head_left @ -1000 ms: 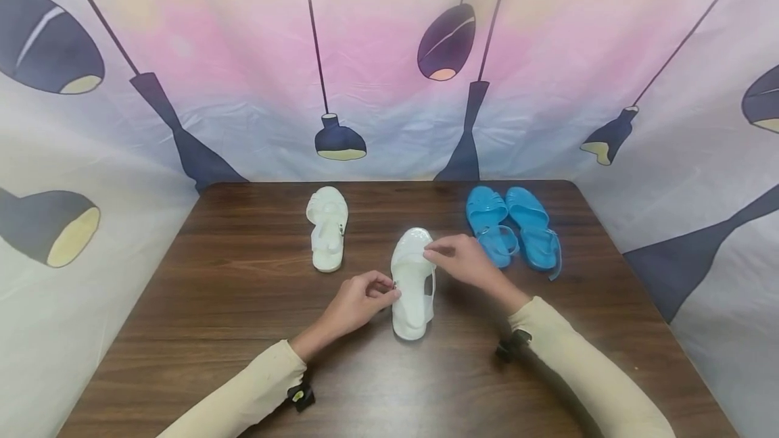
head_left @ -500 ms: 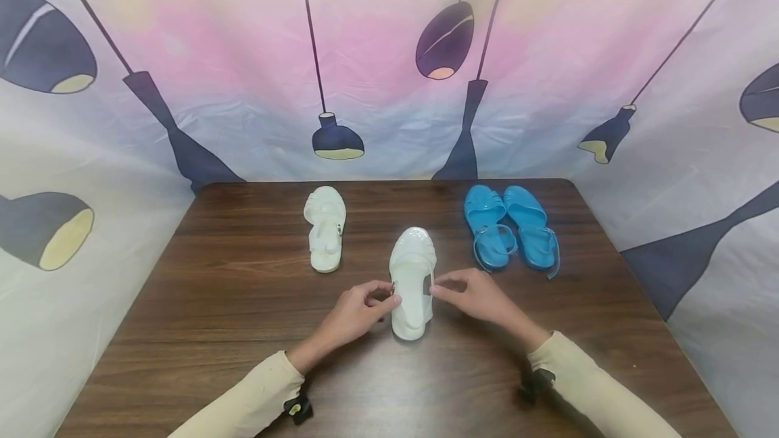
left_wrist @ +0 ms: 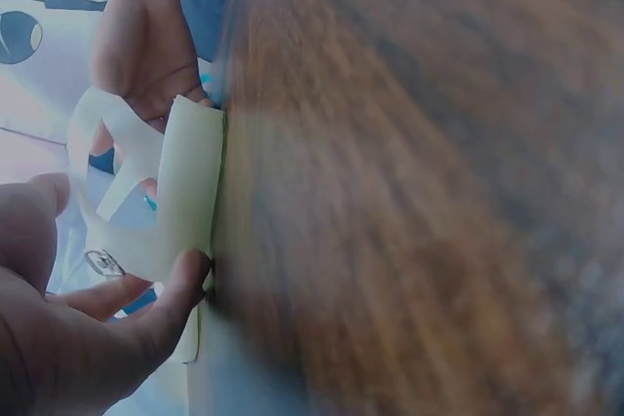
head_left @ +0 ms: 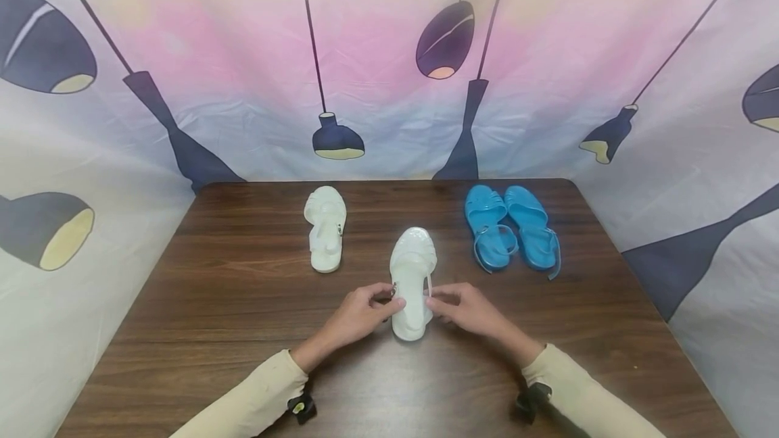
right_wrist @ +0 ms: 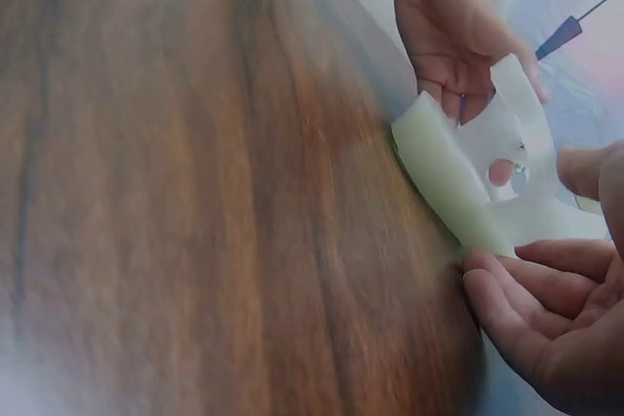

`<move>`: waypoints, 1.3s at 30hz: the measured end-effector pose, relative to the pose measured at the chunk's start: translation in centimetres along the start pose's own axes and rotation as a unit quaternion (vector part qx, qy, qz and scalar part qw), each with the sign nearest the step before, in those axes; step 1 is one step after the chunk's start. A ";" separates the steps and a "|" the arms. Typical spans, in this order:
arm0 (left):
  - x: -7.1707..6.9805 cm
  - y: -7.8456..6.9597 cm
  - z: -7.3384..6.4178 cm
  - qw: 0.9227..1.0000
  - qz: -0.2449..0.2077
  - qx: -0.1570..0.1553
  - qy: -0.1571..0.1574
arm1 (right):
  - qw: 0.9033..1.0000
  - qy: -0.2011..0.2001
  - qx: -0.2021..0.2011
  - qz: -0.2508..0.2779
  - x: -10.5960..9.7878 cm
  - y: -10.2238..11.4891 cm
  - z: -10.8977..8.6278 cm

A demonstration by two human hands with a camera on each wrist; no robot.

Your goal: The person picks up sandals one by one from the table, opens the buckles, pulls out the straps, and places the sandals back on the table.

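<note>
A white sandal [head_left: 410,289] stands on the brown table with its toe pointing away from me. My left hand [head_left: 360,313] grips its left side by the small metal buckle [left_wrist: 103,262], thumb over the edge of the insole. On the opposite side my right hand [head_left: 467,308] holds the sandal's edge, with the thin ankle strap [head_left: 429,282] at the fingertips. In the right wrist view, the right fingers [right_wrist: 497,289] lie along the sole and the thumb is curled near the upper. The heel band rises above the sole in both wrist views.
A second white sandal [head_left: 326,228] lies at the back left of the wooden table [head_left: 243,303]. Two blue sandals, one left [head_left: 489,228] and one right [head_left: 533,228], stand side by side at the back right. A cloth backdrop [head_left: 255,53] printed with lamps encloses the table.
My right hand has moved from the toe straps of the near white sandal back toward me to its right side. The left hand stays by the buckle.
</note>
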State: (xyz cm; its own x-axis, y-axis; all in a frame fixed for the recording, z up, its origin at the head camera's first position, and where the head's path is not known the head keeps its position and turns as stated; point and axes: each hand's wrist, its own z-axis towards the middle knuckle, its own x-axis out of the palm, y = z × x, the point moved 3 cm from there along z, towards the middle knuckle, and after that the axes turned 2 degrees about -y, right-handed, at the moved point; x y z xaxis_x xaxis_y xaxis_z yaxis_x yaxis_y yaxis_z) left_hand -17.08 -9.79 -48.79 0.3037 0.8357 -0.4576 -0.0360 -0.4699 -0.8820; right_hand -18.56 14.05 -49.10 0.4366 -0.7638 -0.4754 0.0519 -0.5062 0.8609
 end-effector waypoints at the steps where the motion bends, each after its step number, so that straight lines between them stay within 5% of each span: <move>1: 0.0 0.0 0.0 1.000 -0.006 0.003 -0.002 | 1.000 0.003 0.002 0.014 0.1 0.0 0.0; 12: 0.3 -0.3 -0.6 0.998 -0.057 0.030 -0.015 | 0.991 -0.007 0.008 0.133 1.1 0.3 -0.3; 27: -0.2 -0.8 -0.6 0.993 -0.078 0.037 -0.084 | 0.991 -0.056 0.009 0.124 1.2 1.4 0.6; 35: -1.5 -1.3 0.8 0.986 -0.085 0.048 -0.137 | 0.991 -0.074 -0.004 0.116 0.7 2.8 2.9; 39: -2.0 -1.5 1.9 0.981 -0.101 0.029 -0.162 | 0.989 -0.086 -0.013 0.121 0.3 3.6 4.4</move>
State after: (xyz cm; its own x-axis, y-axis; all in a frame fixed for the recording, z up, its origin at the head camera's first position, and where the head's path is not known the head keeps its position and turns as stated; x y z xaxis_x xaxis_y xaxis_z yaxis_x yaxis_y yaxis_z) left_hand -19.45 -10.22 -46.79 -0.0077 0.9609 -0.2769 -0.0641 -0.2768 -0.9588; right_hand -22.18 10.27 -46.96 0.2793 -0.9194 -0.2770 -0.0118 -0.2917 0.9564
